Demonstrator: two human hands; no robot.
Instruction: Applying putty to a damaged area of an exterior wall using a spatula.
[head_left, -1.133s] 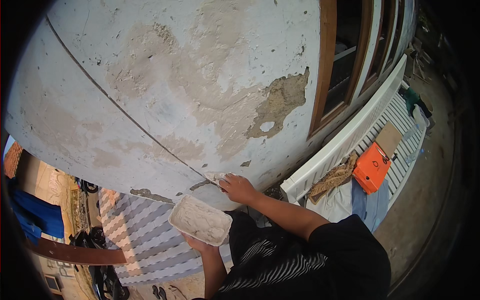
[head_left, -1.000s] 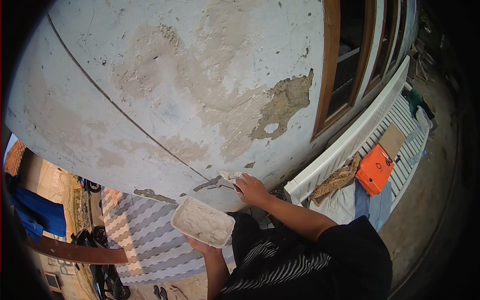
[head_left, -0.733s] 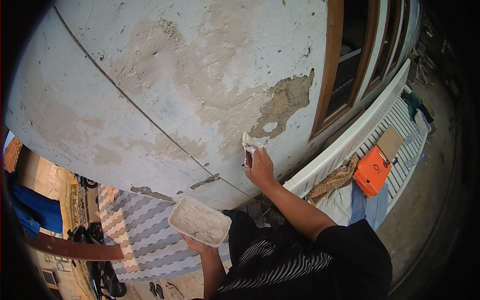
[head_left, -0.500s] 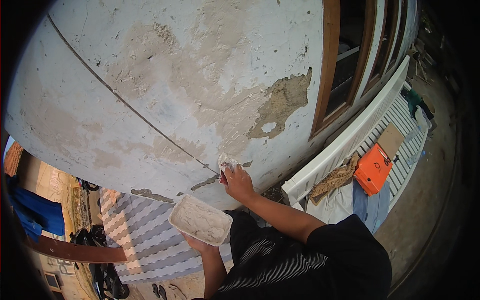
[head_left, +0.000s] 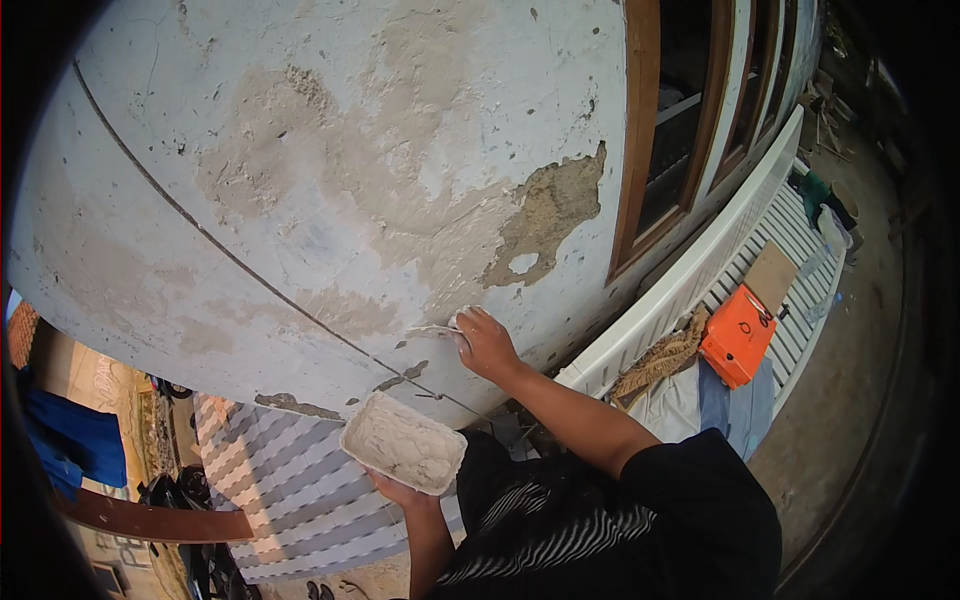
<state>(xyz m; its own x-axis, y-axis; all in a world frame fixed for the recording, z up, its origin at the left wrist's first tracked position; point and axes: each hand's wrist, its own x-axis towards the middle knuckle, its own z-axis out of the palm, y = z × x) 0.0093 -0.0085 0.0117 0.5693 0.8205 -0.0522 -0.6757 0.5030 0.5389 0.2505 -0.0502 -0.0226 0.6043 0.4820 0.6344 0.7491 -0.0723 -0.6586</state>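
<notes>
My left hand (head_left: 402,490) holds a rectangular tub (head_left: 352,446) from below, its fingers mostly hidden under it. Pale, wet-looking putty (head_left: 400,440) coats the inside of the tub. My right hand (head_left: 488,346) is closed on a putty scraper (head_left: 436,328), whose thin, whitish blade shows nearly edge-on against the wall (head_left: 560,310). Just above the scraper, smeared beige filler spreads over the white paint, reaching a bare grey patch (head_left: 550,215) where the paint has come off. Smaller chipped spots lie below the hand.
A dark cable (head_left: 240,262) crosses the wall diagonally and hangs near its lower edge. Brown-framed windows (head_left: 640,140) stand at the upper right. On a white slatted bench (head_left: 795,265) rest an orange box (head_left: 738,338), a brown cloth and bags. Patterned sheeting (head_left: 290,480) lies at lower left.
My right hand has shifted slightly up, and the scraper has turned from showing its face to nearly edge-on. The cable's lower end is now uncovered. The tub stays in my left hand.
</notes>
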